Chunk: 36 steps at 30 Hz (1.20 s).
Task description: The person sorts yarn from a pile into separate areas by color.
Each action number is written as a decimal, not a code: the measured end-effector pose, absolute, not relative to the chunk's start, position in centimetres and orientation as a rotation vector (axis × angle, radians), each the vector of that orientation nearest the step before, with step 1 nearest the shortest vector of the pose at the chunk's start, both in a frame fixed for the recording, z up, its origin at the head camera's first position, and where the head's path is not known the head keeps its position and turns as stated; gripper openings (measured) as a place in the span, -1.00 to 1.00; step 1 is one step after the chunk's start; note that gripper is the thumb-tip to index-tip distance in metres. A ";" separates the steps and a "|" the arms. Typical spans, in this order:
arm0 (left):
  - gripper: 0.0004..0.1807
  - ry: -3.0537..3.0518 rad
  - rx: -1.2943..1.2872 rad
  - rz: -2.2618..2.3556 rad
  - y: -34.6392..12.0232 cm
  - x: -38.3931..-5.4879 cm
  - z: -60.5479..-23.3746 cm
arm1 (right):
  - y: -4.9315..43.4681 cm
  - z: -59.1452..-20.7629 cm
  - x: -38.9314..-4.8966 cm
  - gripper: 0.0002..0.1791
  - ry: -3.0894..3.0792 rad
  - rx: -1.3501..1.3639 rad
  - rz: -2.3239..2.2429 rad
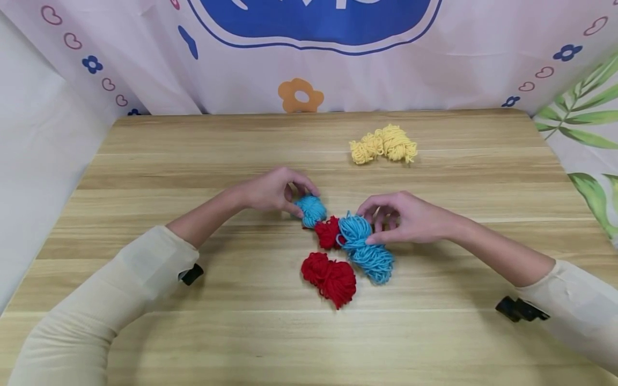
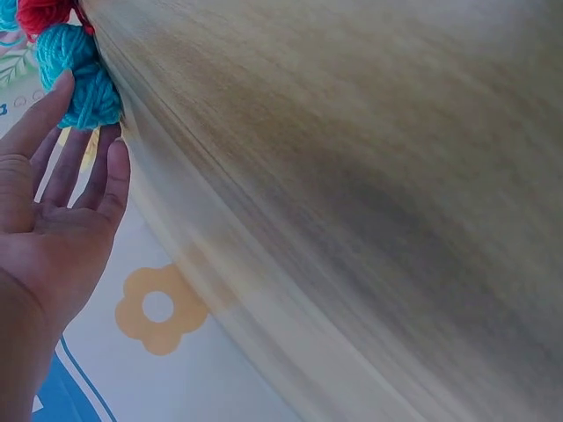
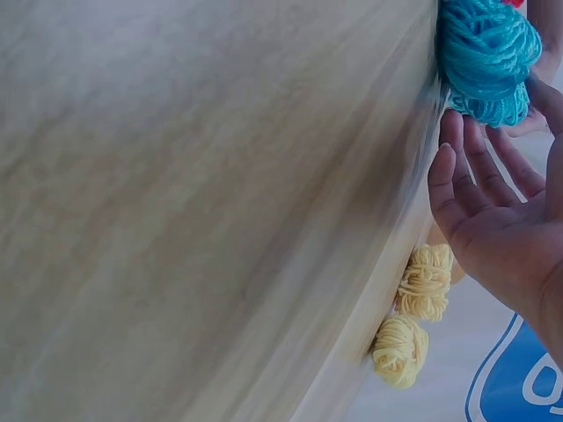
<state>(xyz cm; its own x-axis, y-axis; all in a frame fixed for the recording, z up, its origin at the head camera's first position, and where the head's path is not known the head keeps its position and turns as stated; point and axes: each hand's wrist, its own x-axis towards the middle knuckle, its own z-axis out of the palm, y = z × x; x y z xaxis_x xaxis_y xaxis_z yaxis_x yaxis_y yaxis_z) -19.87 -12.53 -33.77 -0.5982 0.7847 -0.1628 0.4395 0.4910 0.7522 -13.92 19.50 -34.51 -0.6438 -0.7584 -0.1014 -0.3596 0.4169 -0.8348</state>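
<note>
Near the middle of the table, my left hand [image 1: 275, 190] pinches a small blue yarn bundle [image 1: 312, 210] between thumb and fingers. In the left wrist view the thumb lies on the near side of this blue yarn [image 2: 77, 79], the fingers behind it. My right hand [image 1: 410, 217] has thumb and fingertips on the upper part of a larger blue yarn bundle [image 1: 368, 251], tied in at its middle. Between the two blue bundles sits a red yarn bundle [image 1: 328, 233], partly hidden by the larger one. Closer to me lies another red yarn bundle [image 1: 333, 279].
Two-lobed yellow yarn [image 1: 383, 145] lies farther back on the wooden table [image 1: 217, 332]. Behind the table's far edge hangs a white printed cloth [image 1: 241, 80]. Small black devices [image 1: 521, 309] are strapped at both wrists.
</note>
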 end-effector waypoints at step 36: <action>-0.57 2.312 0.990 0.998 -13.5 -20.1 -33.7 | 18.7 -34.6 -13.8 -0.52 2.227 -0.935 -1.081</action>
<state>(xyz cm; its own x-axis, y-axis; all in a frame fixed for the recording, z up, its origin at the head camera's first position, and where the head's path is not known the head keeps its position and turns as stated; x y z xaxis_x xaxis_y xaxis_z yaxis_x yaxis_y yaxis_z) -20.11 -13.46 -33.69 -0.6513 0.7517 -0.1035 0.4401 0.4854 0.7555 -13.76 18.72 -34.57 -0.6450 -0.7533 -0.1286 -0.3648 0.4514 -0.8143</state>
